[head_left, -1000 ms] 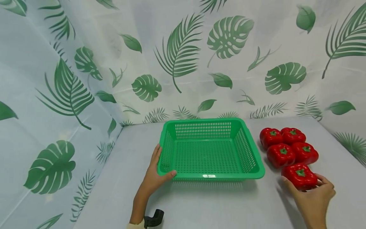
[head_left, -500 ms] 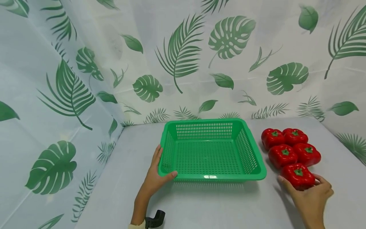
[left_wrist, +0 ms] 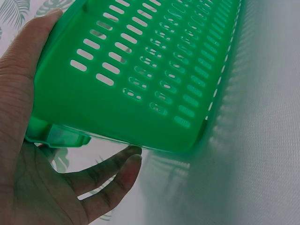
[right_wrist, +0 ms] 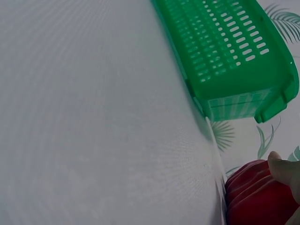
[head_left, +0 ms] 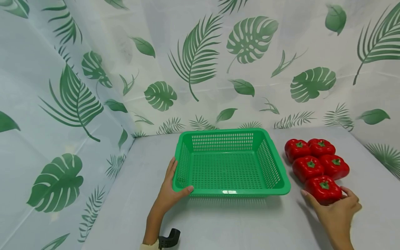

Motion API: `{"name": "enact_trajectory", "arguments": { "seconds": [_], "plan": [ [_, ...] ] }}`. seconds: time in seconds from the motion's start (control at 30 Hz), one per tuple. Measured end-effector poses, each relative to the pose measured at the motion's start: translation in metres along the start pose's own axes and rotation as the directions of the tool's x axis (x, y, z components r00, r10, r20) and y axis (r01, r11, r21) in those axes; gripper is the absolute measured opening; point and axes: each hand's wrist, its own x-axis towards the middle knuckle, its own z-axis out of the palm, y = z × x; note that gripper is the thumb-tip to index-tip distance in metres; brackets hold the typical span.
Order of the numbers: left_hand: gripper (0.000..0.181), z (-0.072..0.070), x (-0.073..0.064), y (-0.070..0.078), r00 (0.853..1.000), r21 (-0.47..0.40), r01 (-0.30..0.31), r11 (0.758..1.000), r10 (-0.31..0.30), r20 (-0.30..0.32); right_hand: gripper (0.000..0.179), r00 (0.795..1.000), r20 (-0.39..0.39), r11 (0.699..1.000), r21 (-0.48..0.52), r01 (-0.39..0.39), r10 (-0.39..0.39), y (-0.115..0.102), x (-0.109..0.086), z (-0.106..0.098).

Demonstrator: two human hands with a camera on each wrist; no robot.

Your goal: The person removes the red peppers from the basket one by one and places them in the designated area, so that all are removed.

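Note:
In the head view my left hand [head_left: 170,192] holds the near left corner of a green plastic basket [head_left: 229,192], thumb over the front rim and fingers along the left side. The left wrist view shows the thumb against the basket's rim [left_wrist: 58,28] and other fingers beyond the corner. On the right, my right hand [head_left: 339,213] grips a red bell pepper [head_left: 323,190] between thumb and fingers. This pepper sits nearest the front of a cluster, close against the red bell peppers [head_left: 307,168] behind it. In the right wrist view the gripped bell pepper [right_wrist: 262,197] shows only partly.
The basket stands on a white-covered table [head_left: 231,225], with nothing inside it. Several more red bell peppers stand just right of the basket, stems up. A leaf-patterned curtain [head_left: 200,69] rises behind the table and along its left side.
My right hand has brought the front bell pepper slightly left and away from me, up against the other peppers. The left hand and basket stay where they were.

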Motion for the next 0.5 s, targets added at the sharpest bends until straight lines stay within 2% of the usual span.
{"name": "enact_trajectory", "arguments": {
  "seconds": [0.3,0.5],
  "plan": [
    [0.104,-0.0005,0.0014,0.0017,1.000,0.004,-0.002,1.000,0.002,-0.011,0.107,1.000,0.002,1.000,-0.016,0.016,-0.016,-0.0019,-0.0015,-0.0038],
    [0.104,0.0010,0.0007,0.0016,1.000,-0.007,-0.002,1.000,0.002,-0.006,0.104,1.000,-0.020,0.999,-0.045,-0.006,0.006,-0.0017,-0.0064,-0.0092]
  ]
}}
